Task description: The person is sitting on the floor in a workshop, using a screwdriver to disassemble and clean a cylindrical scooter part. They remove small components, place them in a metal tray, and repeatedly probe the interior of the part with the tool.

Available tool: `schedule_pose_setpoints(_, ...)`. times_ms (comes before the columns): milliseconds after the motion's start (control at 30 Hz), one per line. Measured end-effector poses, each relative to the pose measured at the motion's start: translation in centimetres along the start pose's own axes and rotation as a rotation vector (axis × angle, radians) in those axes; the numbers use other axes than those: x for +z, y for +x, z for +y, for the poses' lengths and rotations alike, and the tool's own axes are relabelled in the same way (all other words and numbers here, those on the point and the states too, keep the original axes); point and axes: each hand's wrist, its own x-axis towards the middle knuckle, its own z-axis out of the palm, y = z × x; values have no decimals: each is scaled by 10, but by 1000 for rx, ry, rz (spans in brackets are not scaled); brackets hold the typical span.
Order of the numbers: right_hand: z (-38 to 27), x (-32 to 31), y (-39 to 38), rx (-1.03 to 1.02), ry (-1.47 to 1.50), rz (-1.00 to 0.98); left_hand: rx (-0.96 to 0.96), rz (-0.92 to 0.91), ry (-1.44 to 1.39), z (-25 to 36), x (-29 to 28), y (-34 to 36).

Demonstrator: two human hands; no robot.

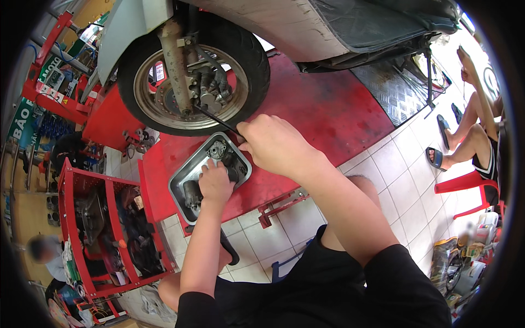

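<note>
A thin dark rod-like tool [216,118] is gripped in the fist of my right hand [273,143]. Its far end reaches the lower fork leg [178,71] and the brake caliper [212,90] of a scooter's front wheel [257,71]; I cannot tell whether it touches them. My left hand [215,183] is down in a metal tray [183,177], its visible fingers a little apart over the parts. Beside it in the tray lie a dark cylindrical part [192,193] and a round metal part [217,148]. Whatever sits under my left palm is hidden.
The scooter stands on a red lift platform [328,115]. A red tool rack [115,240] is at the left. On the right a person sits on a red plastic chair [470,188], feet in sandals on the white tiles. Assorted containers [465,262] crowd the lower right.
</note>
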Motion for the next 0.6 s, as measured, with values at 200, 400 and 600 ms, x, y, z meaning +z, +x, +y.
schedule_pose_setpoints(200, 1, 1, 0, -31, -4, 2, 133, -277, 533, 23, 10, 35)
schedule_pose_setpoints(400, 0, 2, 1, -30, -16, -64, 216, -472, 784, 35, 19, 53)
schedule_pose_setpoints(600, -4, 3, 2, -30, 22, -89, 170, -421, 632, 12, 28, 52)
